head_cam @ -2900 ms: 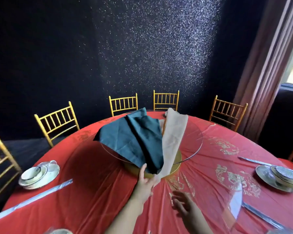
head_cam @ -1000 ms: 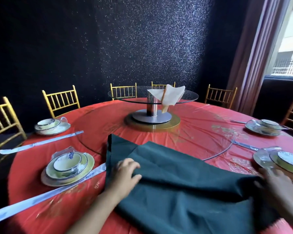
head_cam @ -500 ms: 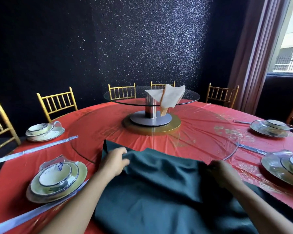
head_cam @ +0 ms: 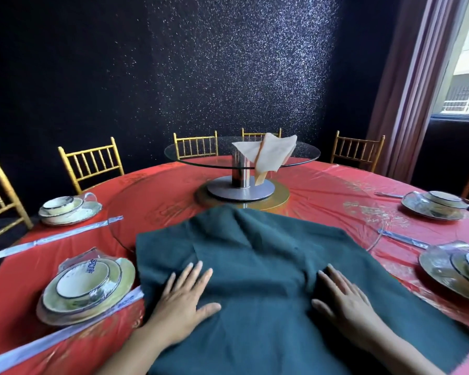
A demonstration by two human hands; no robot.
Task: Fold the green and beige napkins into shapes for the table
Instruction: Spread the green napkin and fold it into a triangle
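The dark green napkin (head_cam: pixel 260 269) lies spread out on the red table (head_cam: pixel 322 196) in front of me, with a few soft creases near its far edge. My left hand (head_cam: pixel 183 301) rests flat on its left part, fingers straight and spread. My right hand (head_cam: pixel 344 299) presses flat on its right part, fingers also straight. The beige napkin (head_cam: pixel 268 152) hangs draped over the edge of the raised glass turntable (head_cam: pixel 201 155) at the table's centre, far from both hands.
Wrapped bowl-and-plate sets stand at the near left (head_cam: pixel 84 288), far left (head_cam: pixel 68 209), near right (head_cam: pixel 460 272) and far right (head_cam: pixel 436 204). Wrapped utensil strips (head_cam: pixel 52 239) lie between them. Gold chairs (head_cam: pixel 92 163) ring the table. A curtain and window are at the right.
The green napkin has been brought down from the turntable and spread on the table. Both hands let go of its edges and now lie flat on it; the beige napkin stays on the turntable.
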